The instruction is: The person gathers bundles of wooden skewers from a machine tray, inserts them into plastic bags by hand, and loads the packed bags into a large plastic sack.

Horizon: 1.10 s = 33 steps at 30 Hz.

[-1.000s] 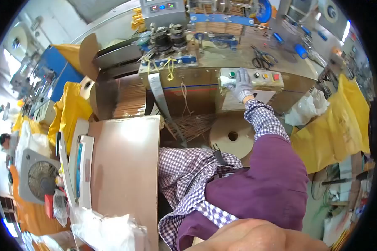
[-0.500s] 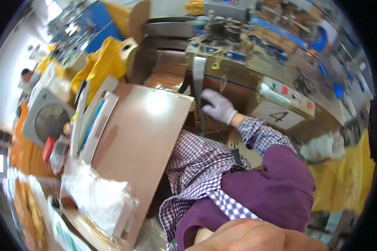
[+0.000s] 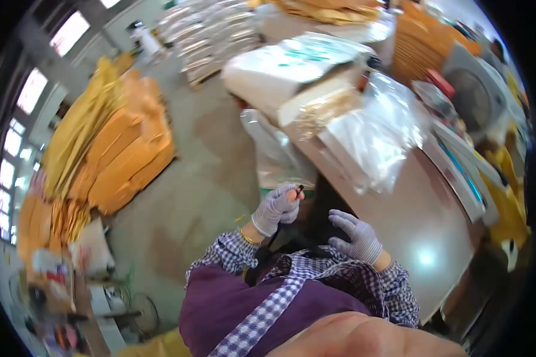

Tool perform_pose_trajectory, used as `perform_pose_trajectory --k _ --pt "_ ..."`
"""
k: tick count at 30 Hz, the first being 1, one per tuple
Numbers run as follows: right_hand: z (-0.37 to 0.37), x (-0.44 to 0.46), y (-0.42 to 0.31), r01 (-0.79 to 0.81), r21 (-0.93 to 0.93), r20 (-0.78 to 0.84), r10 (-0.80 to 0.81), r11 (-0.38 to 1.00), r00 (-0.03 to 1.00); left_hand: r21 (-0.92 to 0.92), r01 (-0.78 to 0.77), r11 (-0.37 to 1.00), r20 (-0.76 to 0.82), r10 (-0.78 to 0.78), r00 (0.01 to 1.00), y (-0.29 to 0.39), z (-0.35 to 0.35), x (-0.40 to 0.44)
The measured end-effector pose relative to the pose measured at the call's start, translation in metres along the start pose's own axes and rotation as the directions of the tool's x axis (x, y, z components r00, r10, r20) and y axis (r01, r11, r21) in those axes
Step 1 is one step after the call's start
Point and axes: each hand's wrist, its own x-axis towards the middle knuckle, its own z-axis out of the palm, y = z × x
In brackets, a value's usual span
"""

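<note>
My left hand (image 3: 276,210), in a white knit glove with bare fingertips, is closed around a small black buckle end (image 3: 300,189). A dark strap seems to run down from that fist towards my waist, partly hidden. My right hand (image 3: 358,238), gloved as well, holds nothing. Its fingers are stretched and apart over my lap, close to the edge of the brown tabletop (image 3: 399,208). Checked apron cloth (image 3: 304,268) lies below both hands. Beyond my left hand hangs a clear plastic bag (image 3: 280,157).
Crumpled clear plastic (image 3: 378,134) and a white sack (image 3: 292,65) lie on the table's far part. A white tray (image 3: 455,172) and a grey fan (image 3: 473,89) stand at right. Orange bundles (image 3: 122,143) are stacked on the floor at left, and wrapped sacks (image 3: 211,35) stand behind.
My view has swung left, away from the machine with the control buttons. My right hand has come from beside the machine to my lap. My left hand, unseen before, now grips the buckle end.
</note>
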Motion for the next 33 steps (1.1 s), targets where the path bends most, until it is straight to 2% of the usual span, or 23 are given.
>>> perform_pose_trajectory --k 2,5,7,8,11,13,14,15,16,17,18,19,20,21,22,23,24,25,27,28,30,31,33 --pt "0.003 0.019 -0.002 0.083 0.049 0.050 -0.086 0.995 0.995 0.060 -0.099 0.993 -0.072 0.103 0.992 0.023 0.015 -0.012" --pt "0.009 0.034 -0.008 0.164 0.086 0.062 -0.170 0.983 0.984 0.019 -0.201 0.979 -0.020 0.202 0.979 0.034 0.035 -0.019" --pt "0.013 0.039 -0.009 0.165 0.083 0.065 -0.170 0.983 0.983 0.016 -0.149 0.989 -0.028 0.149 0.988 0.032 0.052 -0.016" --pt "0.014 0.041 -0.007 0.173 0.086 0.065 -0.179 0.981 0.982 -0.011 -0.116 0.993 0.050 0.116 0.992 0.030 0.050 -0.012" --pt "0.020 0.045 -0.001 0.148 0.063 -0.009 -0.148 0.987 0.989 -0.076 -0.073 0.994 0.080 0.079 0.994 0.029 0.050 0.007" --pt "0.032 0.050 0.004 -0.028 0.070 0.132 0.019 0.997 0.991 -0.093 -0.063 0.994 0.096 0.072 0.993 0.030 0.059 0.015" --pt "0.035 0.060 0.004 -0.077 0.016 0.354 0.067 0.997 0.933 -0.100 -0.042 0.994 0.151 0.057 0.987 0.034 0.067 0.018" --pt "0.053 0.056 0.016 -0.074 0.013 0.357 0.064 0.997 0.932 -0.105 -0.028 0.994 0.207 0.049 0.977 0.036 0.073 0.022" --pt "0.084 0.046 0.038 -0.155 0.220 0.287 0.088 0.963 0.954 -0.107 -0.037 0.994 0.207 0.058 0.977 0.035 0.076 0.025" --pt "0.093 0.047 0.039 -0.212 0.423 0.222 0.126 0.881 0.967 0.001 -0.107 0.994 0.220 0.104 0.970 0.033 0.079 0.025" --pt "0.096 0.048 0.044 -0.157 0.446 0.256 0.042 0.881 0.966 0.108 -0.174 0.979 0.234 0.145 0.961 0.031 0.081 0.026" --pt "0.102 0.048 0.045 -0.155 0.445 0.260 0.039 0.882 0.965 0.107 -0.178 0.978 0.231 0.149 0.961 0.032 0.081 0.027" --pt "0.104 0.051 0.033 -0.225 0.693 0.233 0.082 0.685 0.969 0.002 -0.092 0.996 0.252 0.088 0.964 0.034 0.081 0.027" --pt "0.103 0.053 0.025 -0.257 0.872 0.222 0.131 0.416 0.966 -0.102 -0.002 0.995 0.278 0.030 0.960 0.034 0.081 0.029" --pt "0.095 0.055 0.022 -0.598 0.771 0.624 0.073 -0.216 0.778 -0.112 -0.034 0.993 0.292 0.066 0.954 0.029 0.081 0.031" --pt "0.096 0.056 0.022 -0.598 0.772 0.624 0.073 -0.217 0.778 -0.112 -0.034 0.993 0.293 0.065 0.954 0.030 0.082 0.029" --pt "0.096 0.053 0.022 -0.448 0.844 0.449 0.068 0.295 0.891 -0.183 -0.011 0.983 0.328 0.072 0.942 0.031 0.085 0.028" --pt "0.092 0.045 0.022 -0.183 0.662 0.267 -0.001 0.727 0.964 -0.251 0.047 0.967 0.391 0.057 0.919 0.030 0.091 0.029" --pt "0.091 -0.011 0.055 -0.232 0.645 0.150 0.177 0.728 0.973 -0.179 -0.112 0.977 0.411 0.178 0.894 0.026 0.098 0.029" --pt "0.090 -0.036 0.061 -0.269 0.644 0.084 0.283 0.717 0.956 -0.233 -0.107 0.966 0.459 0.207 0.864 0.022 0.097 0.032" --pt "0.084 -0.069 0.067 -0.311 0.650 -0.033 0.434 0.693 0.900 -0.235 -0.150 0.960 0.277 0.214 0.937 0.013 0.095 0.035" --pt "0.092 -0.014 0.048 -0.321 0.663 -0.063 0.477 0.677 0.876 -0.316 -0.052 0.947 0.330 0.161 0.930 0.011 0.076 0.043" --pt "0.113 -0.034 0.039 -0.323 0.690 -0.097 0.525 0.648 0.846 -0.282 -0.111 0.953 0.205 0.173 0.963 0.027 0.081 0.044"
